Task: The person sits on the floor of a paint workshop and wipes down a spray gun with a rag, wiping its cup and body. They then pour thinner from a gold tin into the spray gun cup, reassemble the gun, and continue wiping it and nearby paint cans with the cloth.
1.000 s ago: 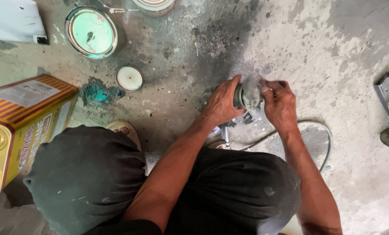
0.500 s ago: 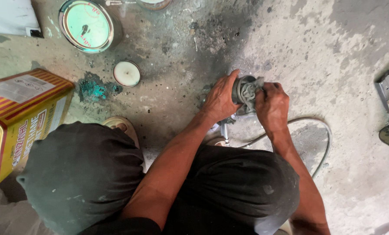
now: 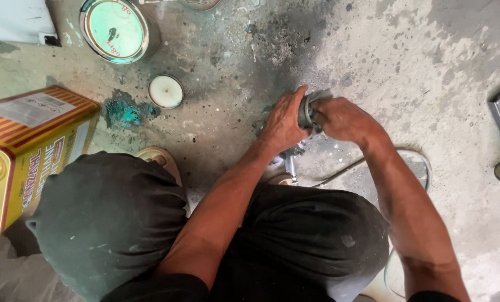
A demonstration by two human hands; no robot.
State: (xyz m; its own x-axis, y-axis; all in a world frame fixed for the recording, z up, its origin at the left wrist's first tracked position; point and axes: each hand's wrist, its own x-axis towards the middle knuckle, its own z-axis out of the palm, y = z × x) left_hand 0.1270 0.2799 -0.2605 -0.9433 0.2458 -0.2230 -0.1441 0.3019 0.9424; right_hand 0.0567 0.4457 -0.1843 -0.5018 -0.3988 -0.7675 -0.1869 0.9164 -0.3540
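Grey and round, the part (image 3: 307, 112) sits clamped between my two hands, low over the concrete floor (image 3: 406, 50) and just ahead of my knees. My left hand (image 3: 283, 123) wraps its near side with the thumb up over the rim; my right hand (image 3: 342, 118) closes on the far side, fingers curled tight. Both grips are narrow and firm on that one piece, and most of it is hidden, so I cannot tell exactly what it is.

Left of the part lie a small white lid (image 3: 165, 91), a teal paint smear (image 3: 124, 111), and farther out an open paint can (image 3: 115, 29) and a yellow tin (image 3: 26, 151). A thin cable (image 3: 345, 170) runs just behind the part.

To work it well, I judge one hand should brace while the other turns, wrists kept low, and the cable kept out from under.
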